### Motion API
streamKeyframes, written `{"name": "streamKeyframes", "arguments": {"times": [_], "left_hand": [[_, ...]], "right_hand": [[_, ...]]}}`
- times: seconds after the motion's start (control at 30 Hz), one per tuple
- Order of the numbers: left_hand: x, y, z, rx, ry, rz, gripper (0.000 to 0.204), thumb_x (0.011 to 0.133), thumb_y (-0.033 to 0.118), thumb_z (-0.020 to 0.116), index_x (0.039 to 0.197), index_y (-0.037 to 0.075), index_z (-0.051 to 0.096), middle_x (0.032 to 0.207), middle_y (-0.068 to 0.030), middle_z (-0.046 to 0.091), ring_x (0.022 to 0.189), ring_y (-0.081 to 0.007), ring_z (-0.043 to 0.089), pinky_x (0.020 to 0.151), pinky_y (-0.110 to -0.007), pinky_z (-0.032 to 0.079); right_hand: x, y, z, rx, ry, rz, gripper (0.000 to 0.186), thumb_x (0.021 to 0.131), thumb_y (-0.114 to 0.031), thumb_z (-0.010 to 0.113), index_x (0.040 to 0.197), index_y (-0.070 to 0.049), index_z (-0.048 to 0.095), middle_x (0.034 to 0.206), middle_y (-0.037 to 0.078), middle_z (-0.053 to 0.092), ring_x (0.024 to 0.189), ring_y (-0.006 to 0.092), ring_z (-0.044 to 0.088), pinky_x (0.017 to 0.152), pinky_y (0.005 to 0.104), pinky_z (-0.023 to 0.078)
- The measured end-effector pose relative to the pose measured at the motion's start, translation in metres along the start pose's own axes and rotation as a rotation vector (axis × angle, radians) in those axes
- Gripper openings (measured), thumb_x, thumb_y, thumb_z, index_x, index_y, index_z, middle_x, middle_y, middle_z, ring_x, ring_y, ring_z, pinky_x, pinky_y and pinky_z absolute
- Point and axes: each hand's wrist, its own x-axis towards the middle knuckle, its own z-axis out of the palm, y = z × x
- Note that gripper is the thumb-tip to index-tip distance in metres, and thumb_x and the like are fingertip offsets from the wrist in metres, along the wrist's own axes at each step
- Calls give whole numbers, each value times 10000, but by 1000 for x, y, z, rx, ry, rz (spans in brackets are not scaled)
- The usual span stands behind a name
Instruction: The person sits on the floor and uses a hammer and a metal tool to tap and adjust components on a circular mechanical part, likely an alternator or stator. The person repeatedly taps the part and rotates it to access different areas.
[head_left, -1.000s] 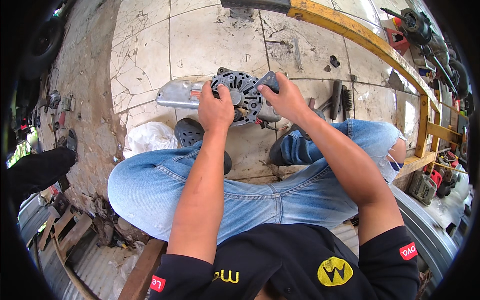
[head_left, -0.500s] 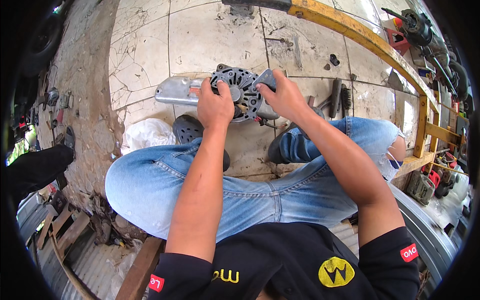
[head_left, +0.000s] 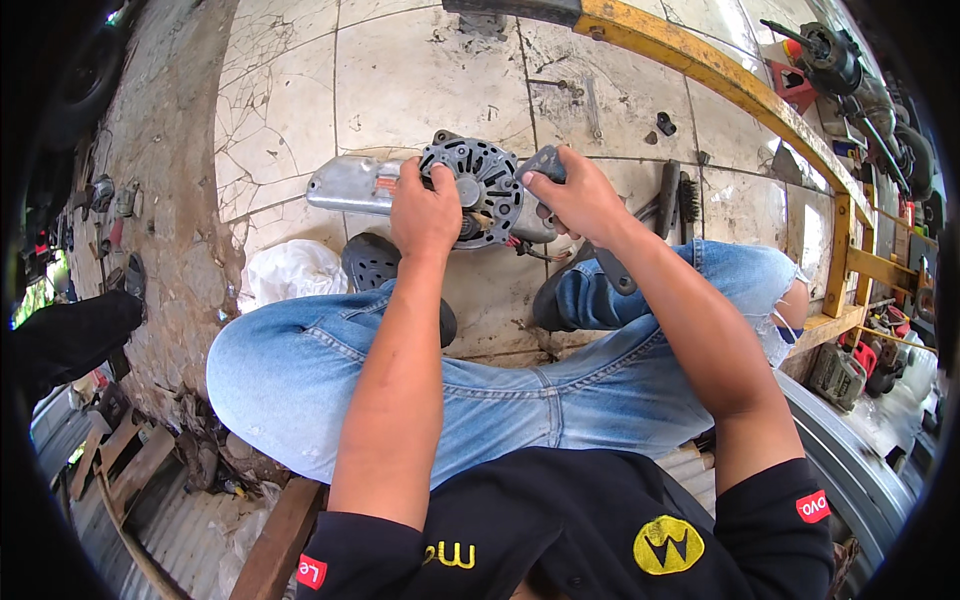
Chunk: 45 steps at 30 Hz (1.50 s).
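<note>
My left hand (head_left: pixel 428 205) is closed on a round, slotted metal alternator (head_left: pixel 470 185) standing on the tiles between my feet. My right hand (head_left: pixel 575 195), just right of the alternator, grips a grey flat metal plate (head_left: pixel 542 165) with the thumb pressed on it. A dark elongated piece (head_left: pixel 615 270) shows under my right wrist; I cannot tell whether it is held too. Behind my left hand lies a long silver metal casing (head_left: pixel 345 185) with a red label.
A yellow metal frame (head_left: pixel 720 65) runs along the right. A brush (head_left: pixel 688 198) and small tools lie beyond my right hand. A white plastic bag (head_left: pixel 285 270) sits left of my foot. Someone's dark-trousered leg (head_left: pixel 70 335) is at far left, machine parts (head_left: pixel 830 55) at upper right.
My right hand and the plate have shifted slightly right, away from the alternator's face. The dark elongated piece under that wrist now shows more. My left hand has barely moved.
</note>
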Motion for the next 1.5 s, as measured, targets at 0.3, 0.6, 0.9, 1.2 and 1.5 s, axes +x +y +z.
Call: {"name": "streamKeyframes", "arguments": {"times": [0.3,0.6,0.9,1.2,1.5], "left_hand": [[7,-3,1,0,27,95,554,933,476,519,1261,36,595,1154,-253,666,1087,-419,625,927,-468,481],[4,5,-3,-22,25,86,530,925,484,550,1212,47,635,1142,-224,677,1068,-397,638,908,-457,493],[4,5,-2,14,41,62,556,927,502,543,1233,45,626,1176,-220,667,1099,-396,625,935,-467,481],[5,4,-4,8,-1,37,596,927,534,538,1290,67,605,1238,-249,637,1213,-427,560,1013,-469,439],[6,4,-6,25,-28,-24,606,917,535,522,1287,62,602,1229,-210,651,1152,-389,605,966,-473,468]], "right_hand": [[0,0,1,159,-41,-37,247,915,-173,640,1036,33,577,742,112,654,468,140,597,366,300,440],[5,10,11,41,36,-76,260,924,-223,662,1002,1,554,699,78,638,442,113,552,392,288,432],[4,27,16,-99,127,-200,373,891,-279,678,969,54,527,809,273,661,800,433,658,717,461,501],[6,23,14,-61,63,-130,348,903,-264,672,966,43,522,723,219,650,575,290,643,591,417,494],[-4,12,3,-81,-59,-31,334,908,-284,680,982,18,557,687,115,656,475,166,608,457,334,480]]}}
